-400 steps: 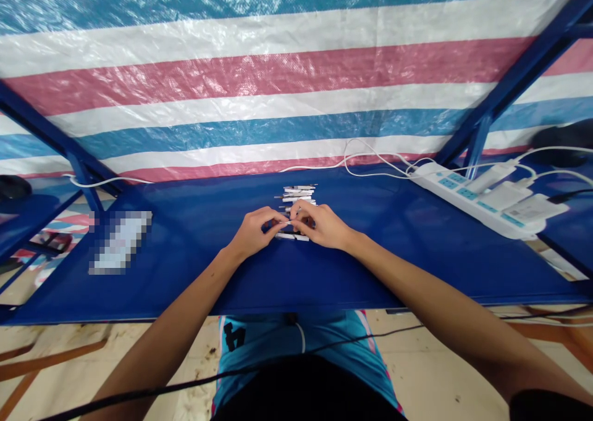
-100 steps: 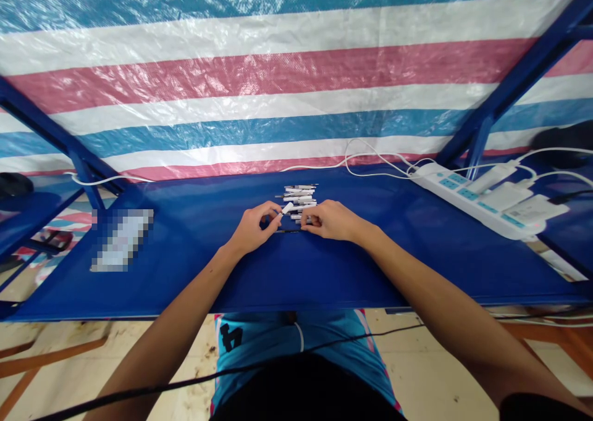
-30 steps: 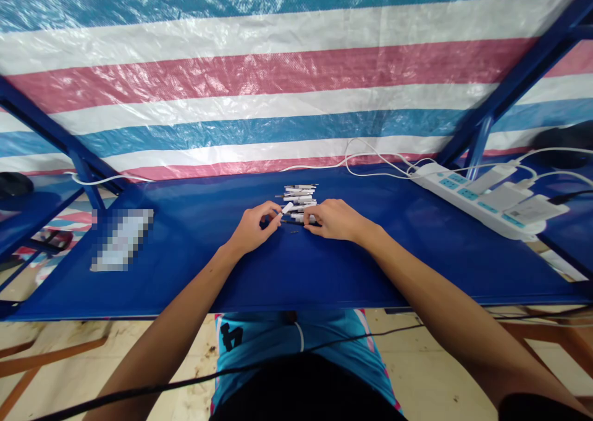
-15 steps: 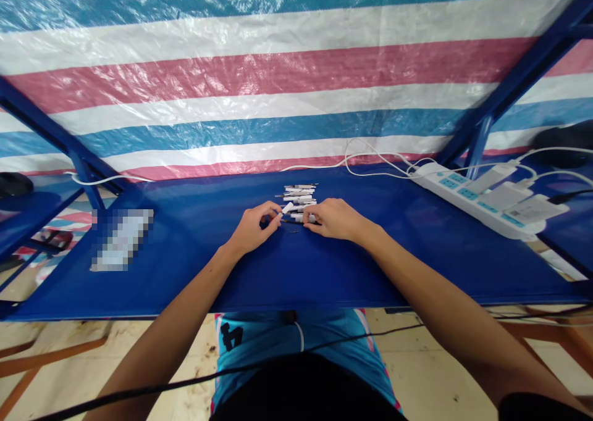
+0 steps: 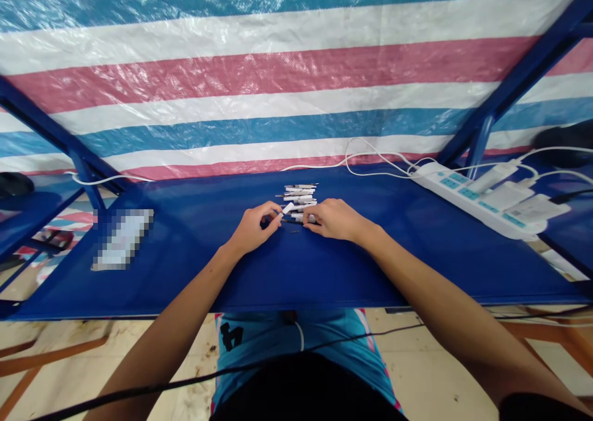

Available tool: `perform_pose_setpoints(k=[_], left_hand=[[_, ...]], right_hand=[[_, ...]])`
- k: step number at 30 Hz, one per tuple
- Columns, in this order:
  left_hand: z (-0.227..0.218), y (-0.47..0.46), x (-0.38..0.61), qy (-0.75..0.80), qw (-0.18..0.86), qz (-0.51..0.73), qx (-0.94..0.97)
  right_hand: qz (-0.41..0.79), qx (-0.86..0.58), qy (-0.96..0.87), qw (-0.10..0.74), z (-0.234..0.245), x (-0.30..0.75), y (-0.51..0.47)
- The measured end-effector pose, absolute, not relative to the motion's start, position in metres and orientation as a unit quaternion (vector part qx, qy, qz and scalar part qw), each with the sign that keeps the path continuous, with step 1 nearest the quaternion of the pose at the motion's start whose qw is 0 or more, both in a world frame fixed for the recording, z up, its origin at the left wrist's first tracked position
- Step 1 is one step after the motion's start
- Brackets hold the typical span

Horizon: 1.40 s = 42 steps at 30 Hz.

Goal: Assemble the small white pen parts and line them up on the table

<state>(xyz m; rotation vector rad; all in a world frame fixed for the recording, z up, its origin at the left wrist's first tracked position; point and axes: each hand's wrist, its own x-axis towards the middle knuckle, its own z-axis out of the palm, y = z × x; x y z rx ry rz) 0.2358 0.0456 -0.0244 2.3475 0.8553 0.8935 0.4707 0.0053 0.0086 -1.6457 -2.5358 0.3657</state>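
My left hand [image 5: 254, 228] is closed in a pinch, thumb and forefinger together on a small white cap-like piece [image 5: 288, 208]. Opposite it, my right hand [image 5: 337, 218] pinches the end of a slim pen-like stick [image 5: 299, 219] with a dark tip that points left. Both hands are at the near end of a pile of white and grey pen-like sticks [image 5: 299, 192], laid crosswise in a column. My right fingers partly cover the nearest sticks. A tiny dark piece [image 5: 295, 231] lies just in front of the hands on the blue table [image 5: 306, 273].
A white power strip [image 5: 477, 199] with several plugs and white cables [image 5: 380, 155] lies on the right. At the left is a pixelated, pale flat object [image 5: 123, 240]. Blue metal posts [image 5: 504, 94] flank the table, and a striped plastic sheet [image 5: 278, 75] hangs behind. A black cord [image 5: 185, 384] crosses my lap.
Almost nothing differs. Both hands keep their place and their pinch, and the white piece at my left fingertips has shifted very slightly.
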Motion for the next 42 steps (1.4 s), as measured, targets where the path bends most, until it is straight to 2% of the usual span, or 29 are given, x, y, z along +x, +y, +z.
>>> perform_pose_setpoints(k=[23, 38, 42], left_hand=[[-0.024, 0.045, 0.237, 0.317, 0.249, 0.316, 0.859], [-0.024, 0.046, 0.237, 0.303, 0.242, 0.320, 0.864], [-0.024, 0.046, 0.236, 0.306, 0.232, 0.326, 0.864]], right_hand=[[0.091, -0.546, -0.833, 0.025, 0.009, 0.468, 0.004], [0.048, -0.562, -0.825, -0.037, 0.018, 0.451, -0.006], [0.045, -0.553, -0.832, -0.029, 0.017, 0.451, -0.006]])
